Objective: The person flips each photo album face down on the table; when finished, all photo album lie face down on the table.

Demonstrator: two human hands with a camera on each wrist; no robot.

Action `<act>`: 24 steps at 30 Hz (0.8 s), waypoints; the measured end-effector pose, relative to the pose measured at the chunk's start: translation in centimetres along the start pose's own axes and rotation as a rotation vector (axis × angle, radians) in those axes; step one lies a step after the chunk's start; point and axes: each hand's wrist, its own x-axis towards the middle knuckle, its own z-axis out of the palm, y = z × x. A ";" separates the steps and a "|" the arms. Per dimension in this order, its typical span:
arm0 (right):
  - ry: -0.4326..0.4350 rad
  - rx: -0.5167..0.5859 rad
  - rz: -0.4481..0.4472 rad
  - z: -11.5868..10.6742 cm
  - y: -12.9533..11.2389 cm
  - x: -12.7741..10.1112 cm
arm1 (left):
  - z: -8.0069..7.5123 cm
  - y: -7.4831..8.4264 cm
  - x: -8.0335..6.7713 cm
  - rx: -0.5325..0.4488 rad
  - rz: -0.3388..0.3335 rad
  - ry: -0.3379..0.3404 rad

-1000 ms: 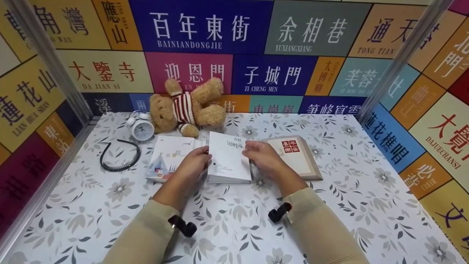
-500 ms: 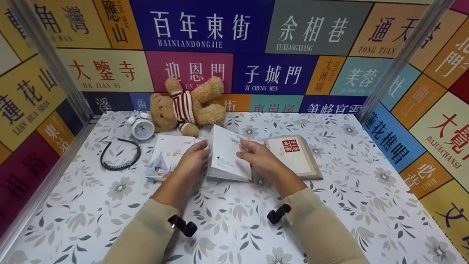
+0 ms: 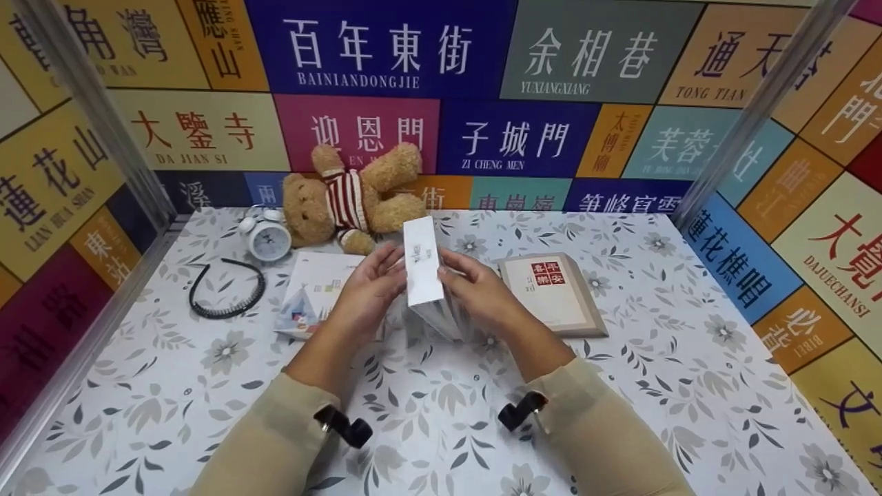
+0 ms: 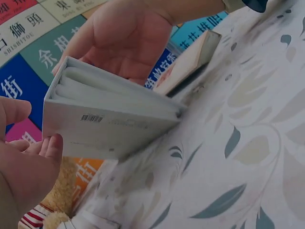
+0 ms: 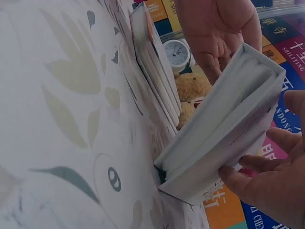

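A white book (image 3: 422,265) stands tilted on its lower edge on the floral tabletop (image 3: 427,413), near the middle. My left hand (image 3: 368,289) holds its left side and my right hand (image 3: 479,293) grips its right side. In the left wrist view the book (image 4: 109,126) shows its page block and a barcode, with my left hand's fingertips (image 4: 50,148) on the cover and the right hand (image 4: 128,38) behind. In the right wrist view my right hand's fingers (image 5: 252,167) curl under the book (image 5: 224,138), and the left hand (image 5: 219,28) is beyond it.
A thin illustrated book (image 3: 310,296) lies left of the hands and a beige book with a red seal (image 3: 558,296) to the right. A teddy bear (image 3: 351,196), a white alarm clock (image 3: 267,238) and a black headband (image 3: 226,289) sit at the back left. Sign-covered walls enclose the table.
The white book has gone from lying flat to standing up on its edge between both hands, which moved up its sides.
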 end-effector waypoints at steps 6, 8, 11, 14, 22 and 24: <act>-0.029 0.137 -0.050 0.4 -0.5 -0.2 | 0.5 0.9 -0.6 0.086 0.038 -0.016; -0.027 0.147 -0.042 0.4 -0.5 -0.2 | 0.6 1.0 -0.7 0.140 0.038 -0.013; -0.017 0.155 -0.039 0.2 -0.5 -0.1 | 0.7 0.9 -0.8 0.194 0.028 -0.027; -0.015 0.161 -0.061 -0.1 -0.4 0.0 | 0.7 0.6 -0.7 0.186 0.014 -0.057; 0.006 0.237 -0.102 -1.4 -0.7 0.0 | 0.8 -1.1 -0.6 0.163 -0.083 -0.107; 0.044 0.230 -0.106 -1.8 -0.8 0.1 | 0.8 -1.8 -0.5 0.177 -0.141 -0.099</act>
